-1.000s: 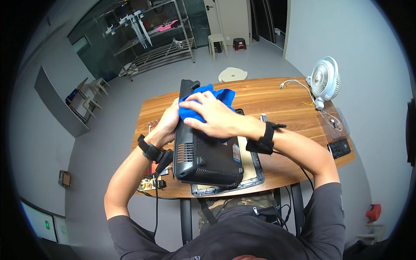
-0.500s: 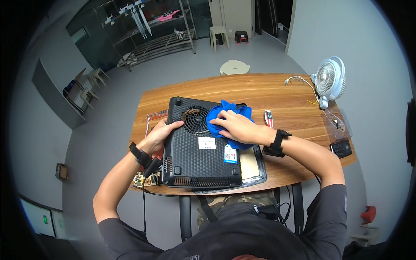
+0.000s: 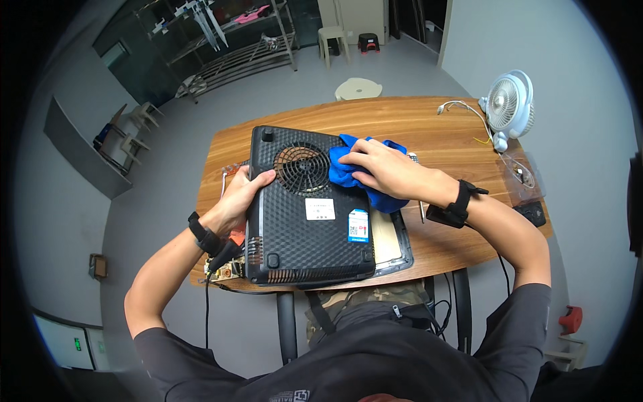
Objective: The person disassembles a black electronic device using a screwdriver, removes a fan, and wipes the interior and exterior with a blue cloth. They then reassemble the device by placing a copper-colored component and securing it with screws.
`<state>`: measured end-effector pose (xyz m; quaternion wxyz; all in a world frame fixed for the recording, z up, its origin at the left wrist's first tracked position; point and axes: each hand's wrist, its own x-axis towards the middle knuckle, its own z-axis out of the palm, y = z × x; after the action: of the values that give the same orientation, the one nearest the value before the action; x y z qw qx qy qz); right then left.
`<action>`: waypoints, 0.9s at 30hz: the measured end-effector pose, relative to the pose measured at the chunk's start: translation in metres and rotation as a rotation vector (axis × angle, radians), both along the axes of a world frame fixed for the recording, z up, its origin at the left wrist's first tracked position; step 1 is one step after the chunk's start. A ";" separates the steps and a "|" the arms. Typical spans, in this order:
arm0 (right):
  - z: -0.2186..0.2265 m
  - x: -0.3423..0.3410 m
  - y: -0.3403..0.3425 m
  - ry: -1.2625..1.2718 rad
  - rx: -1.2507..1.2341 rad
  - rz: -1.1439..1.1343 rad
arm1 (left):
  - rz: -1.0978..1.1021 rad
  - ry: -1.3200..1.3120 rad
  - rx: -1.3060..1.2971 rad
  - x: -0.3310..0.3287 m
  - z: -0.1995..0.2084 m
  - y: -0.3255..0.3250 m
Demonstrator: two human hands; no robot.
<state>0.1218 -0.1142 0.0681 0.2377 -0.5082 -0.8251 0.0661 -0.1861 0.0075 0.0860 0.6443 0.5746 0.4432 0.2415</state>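
A black plastic appliance base [image 3: 308,238], with a textured face, a round fan grille and two stickers, lies underside up. My left hand [image 3: 241,191] grips its left edge, thumb on top and fingers hidden beneath. Bunched under the curled fingers of my right hand [image 3: 385,167] is a blue cloth [image 3: 388,201], pressed at the base's far right edge beside the grille. Part of the cloth hangs over that edge. Below the base's right side, a dark-framed panel [image 3: 385,244] with a pale inner face sticks out.
A circuit board [image 3: 231,269] and a black cable lie by the base's lower left. Right of the cloth, a thin-shafted tool [image 3: 422,211] is partly hidden by my arm. A white fan [image 3: 506,107] stands at the table's far right, near a clear bag [image 3: 519,177].
My right hand has slid the cloth rightward, away from the grille to the base's edge. My left hand keeps its hold. The whole view has shifted slightly.
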 end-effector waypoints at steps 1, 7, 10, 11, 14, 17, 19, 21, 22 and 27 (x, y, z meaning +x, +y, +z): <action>0.002 -0.001 -0.002 0.002 0.003 0.000 | -0.067 -0.015 0.015 -0.002 0.000 0.004; 0.015 -0.001 -0.007 0.004 0.031 -0.012 | -0.158 -0.088 0.047 -0.007 -0.005 0.015; 0.024 0.001 -0.007 -0.015 0.053 -0.022 | -0.052 -0.118 -0.016 -0.002 -0.005 0.009; 0.028 0.001 -0.007 -0.018 0.055 -0.026 | -0.020 -0.127 -0.034 -0.001 -0.005 0.008; 0.032 0.005 -0.003 -0.028 0.071 -0.035 | -0.055 -0.187 -0.035 0.005 -0.019 0.006; 0.020 0.013 -0.002 -0.065 0.038 -0.040 | -0.049 -0.236 -0.075 0.014 -0.045 0.000; 0.009 0.016 0.000 -0.085 0.000 -0.039 | -0.055 -0.204 -0.096 0.017 -0.055 -0.005; 0.000 0.015 0.000 -0.101 -0.058 -0.042 | -0.083 -0.261 -0.079 0.017 -0.074 -0.001; -0.007 0.014 0.001 -0.097 -0.069 -0.039 | -0.106 -0.259 -0.079 0.017 -0.079 0.000; -0.036 0.010 0.004 -0.091 -0.099 0.010 | -0.095 -0.180 -0.106 0.011 -0.097 0.002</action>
<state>0.1317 -0.1102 0.0323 0.1742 -0.5175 -0.8334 0.0848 -0.1751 0.0092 -0.0115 0.7218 0.5361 0.3679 0.2373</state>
